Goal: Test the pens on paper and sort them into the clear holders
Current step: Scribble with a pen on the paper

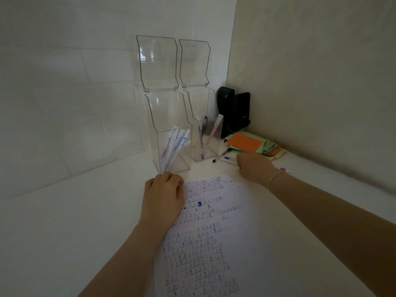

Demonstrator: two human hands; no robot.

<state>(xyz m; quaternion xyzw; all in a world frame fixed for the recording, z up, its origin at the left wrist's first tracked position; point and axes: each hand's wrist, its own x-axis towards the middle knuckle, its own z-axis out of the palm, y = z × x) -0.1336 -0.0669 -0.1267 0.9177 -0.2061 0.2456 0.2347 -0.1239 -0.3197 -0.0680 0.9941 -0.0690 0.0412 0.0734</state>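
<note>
Two clear holders with raised lids stand at the back. The left holder (pixel 171 133) has several white pens leaning inside; the right holder (pixel 207 133) has a few pens, one pink. A sheet of paper (pixel 212 232) covered in small ink marks lies in front of me. My left hand (pixel 164 194) rests on the paper's top left corner, fingers curled, holding nothing visible. My right hand (pixel 254 168) reaches to loose pens (pixel 225 157) lying on the table beside the right holder; its fingers curl over the end of one, and the grip is hidden.
A stack of orange, green and yellow paper notes (pixel 255 144) lies at the right by the wall. A black stapler-like device (pixel 232 110) stands in the corner behind the holders. A white tiled wall rises behind and a wall runs along the right. A small pink scrap (pixel 282 169) lies near my right wrist.
</note>
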